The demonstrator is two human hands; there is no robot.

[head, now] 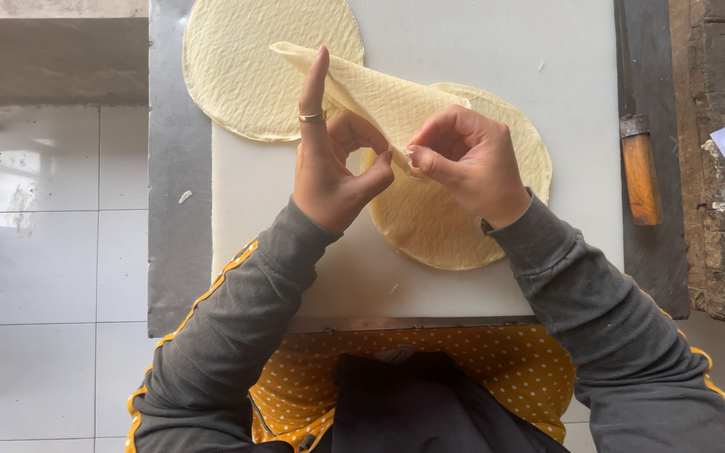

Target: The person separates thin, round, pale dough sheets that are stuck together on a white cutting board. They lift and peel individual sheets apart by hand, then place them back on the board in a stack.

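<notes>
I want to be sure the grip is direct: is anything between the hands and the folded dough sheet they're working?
Nothing visible. The left hand and right hand both pinch the folded dough sheet directly, above a round sheet lying flat on the white board.

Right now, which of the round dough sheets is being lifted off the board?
The folded sheet pinched between left hand and right hand; the other two rounds lie flat.
</notes>
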